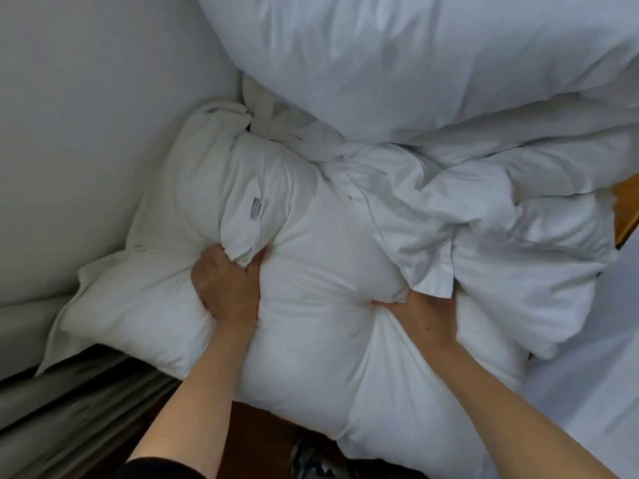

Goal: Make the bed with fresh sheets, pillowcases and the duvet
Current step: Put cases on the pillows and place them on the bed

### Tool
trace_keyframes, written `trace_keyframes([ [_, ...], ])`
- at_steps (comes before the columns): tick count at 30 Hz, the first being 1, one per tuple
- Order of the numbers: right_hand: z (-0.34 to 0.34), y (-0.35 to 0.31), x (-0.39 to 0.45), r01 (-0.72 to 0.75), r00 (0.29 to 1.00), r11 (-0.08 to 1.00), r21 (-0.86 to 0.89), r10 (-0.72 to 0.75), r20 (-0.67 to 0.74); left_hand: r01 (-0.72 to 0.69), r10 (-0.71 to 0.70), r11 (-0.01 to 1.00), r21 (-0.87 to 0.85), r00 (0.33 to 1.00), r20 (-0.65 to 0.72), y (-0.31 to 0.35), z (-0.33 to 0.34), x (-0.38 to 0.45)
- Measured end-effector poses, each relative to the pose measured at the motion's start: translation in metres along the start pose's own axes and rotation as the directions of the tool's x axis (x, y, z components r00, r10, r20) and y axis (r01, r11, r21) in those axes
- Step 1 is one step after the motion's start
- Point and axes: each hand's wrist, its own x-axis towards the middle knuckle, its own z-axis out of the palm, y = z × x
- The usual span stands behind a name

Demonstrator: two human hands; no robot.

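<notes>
Both hands on the pillow, long axis across the body.
Left hand (226, 285) grips a bunched pillow (311, 305) fold; right hand (420, 314) pinches fabric nearer the rumpled sheets (415, 202).

White pillows (311, 305) pile up against crumpled bedding (432, 188), all heaped over dark wooden floor (262, 420) showing beneath.

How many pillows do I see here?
2. One pillow lies in the middle, gripped by both hands; the other pillow lies left of it, by the wall. Bedding may hide more.
</notes>
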Motion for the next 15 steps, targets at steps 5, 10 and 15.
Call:
trace_keyframes([
  [5, 0.006, 0.001, 0.006, 0.117, 0.987, 0.966, -0.232, -0.139, -0.079, 0.012, -0.013, 1.000, 0.011, 0.999, 0.047, 0.000, 0.002, 0.008],
  [10, -0.018, -0.013, 0.004, 0.233, 0.953, 0.907, -0.352, -0.285, -0.104, 0.074, -0.073, 0.997, 0.000, 0.989, 0.128, 0.007, -0.041, 0.008],
  [15, -0.068, -0.019, -0.039, 0.318, 0.947, 0.907, -0.276, -0.319, 0.044, 0.152, -0.148, 0.988, -0.032, 0.982, 0.117, 0.014, -0.113, -0.031],
])
